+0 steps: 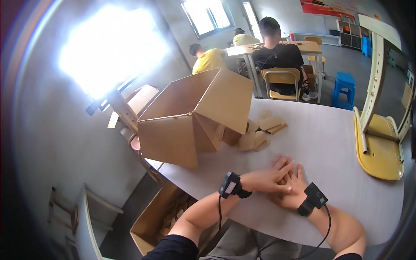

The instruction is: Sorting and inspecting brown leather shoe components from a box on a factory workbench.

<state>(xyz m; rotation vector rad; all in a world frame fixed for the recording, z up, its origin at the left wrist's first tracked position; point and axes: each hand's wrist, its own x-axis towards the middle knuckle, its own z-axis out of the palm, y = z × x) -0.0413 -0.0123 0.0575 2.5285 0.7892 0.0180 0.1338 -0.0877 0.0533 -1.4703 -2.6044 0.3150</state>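
Observation:
My left hand [268, 179] lies across my right hand [296, 190] on the pale table [329, 143], its fingers stretched out and overlapping the right one's. The fingers of my right hand are also extended, pointing away from me. No object shows in either hand, though what is under the palms is hidden. A dark device with a cable is strapped to each wrist. Ahead of the hands lies a loose pile of flat brown cardboard pieces [255, 141].
A large open cardboard box [169, 138] stands at the table's left, flaps spread. Below on the floor is another cardboard box [147, 225] holding small brown pieces. A yellow chair [379, 160] rests upside down at the right edge. Beyond are people, a desk [314, 47] and a blue stool [344, 89].

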